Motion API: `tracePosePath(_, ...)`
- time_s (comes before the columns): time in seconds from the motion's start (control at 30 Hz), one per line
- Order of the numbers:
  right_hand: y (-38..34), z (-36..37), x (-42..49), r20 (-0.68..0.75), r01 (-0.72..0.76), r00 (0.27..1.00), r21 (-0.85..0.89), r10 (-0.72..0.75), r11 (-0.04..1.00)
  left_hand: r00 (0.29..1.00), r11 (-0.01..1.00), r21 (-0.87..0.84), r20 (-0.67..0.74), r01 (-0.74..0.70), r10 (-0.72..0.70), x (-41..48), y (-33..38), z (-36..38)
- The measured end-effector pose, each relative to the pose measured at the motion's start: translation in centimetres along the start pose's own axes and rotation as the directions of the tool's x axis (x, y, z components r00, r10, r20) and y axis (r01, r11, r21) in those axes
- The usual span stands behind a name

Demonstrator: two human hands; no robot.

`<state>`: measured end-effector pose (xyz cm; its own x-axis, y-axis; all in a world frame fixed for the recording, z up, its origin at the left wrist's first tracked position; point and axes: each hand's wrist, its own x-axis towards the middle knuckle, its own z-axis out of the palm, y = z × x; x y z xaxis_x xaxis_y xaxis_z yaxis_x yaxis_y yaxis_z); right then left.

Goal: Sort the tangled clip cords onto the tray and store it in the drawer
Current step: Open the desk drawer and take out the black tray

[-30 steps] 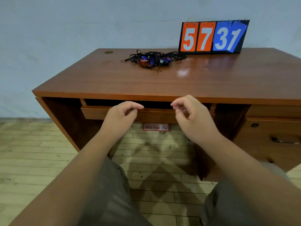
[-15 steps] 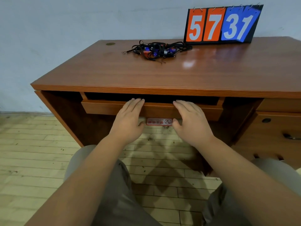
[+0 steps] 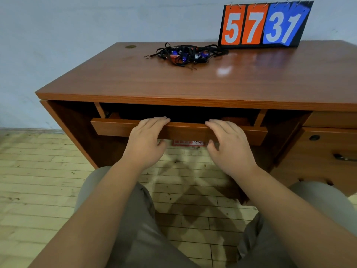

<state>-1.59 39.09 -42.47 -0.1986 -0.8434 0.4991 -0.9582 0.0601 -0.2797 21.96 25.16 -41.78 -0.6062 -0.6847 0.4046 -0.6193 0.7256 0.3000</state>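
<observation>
My left hand [image 3: 144, 141] and right hand [image 3: 229, 146] clamp the drawer front [image 3: 112, 127] either side of its middle, fingers [image 3: 154, 121] over its top edge; I'd pull evenly to avoid racking.

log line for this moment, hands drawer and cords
left hand: grips drawer front | right hand: grips drawer front | drawer: partly open | cords: tangled on desk, untouched

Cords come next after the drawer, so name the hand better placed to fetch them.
Left, narrowly. The left hand and right hand both grip the drawer front. The cords lie far back on the desk, their loose tail on the left, while the scoreboard crowds their right end.
</observation>
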Motion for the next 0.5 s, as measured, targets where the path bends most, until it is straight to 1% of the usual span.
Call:
tracePosePath(0.1,-0.5,-0.6,-0.6,-0.021,-0.016,1.000,0.033,0.017,0.999,1.000,1.000,-0.023,-0.030,0.002,-0.003,-0.7,0.1,-1.0)
tracePosePath(0.27,-1.3,-1.4,-1.6,-0.069,-0.023,0.997,0.100,0.030,0.995,0.999,0.995,-0.091,-0.019,0.039,-0.041,-1.7,0.8,-2.4)
tracePosePath(0.5,-3.0,-3.2,-2.9,-0.092,-0.092,0.990,0.130,0.104,0.987,0.993,0.975,-0.192,0.061,0.108,-0.098,-3.4,1.6,-4.7)
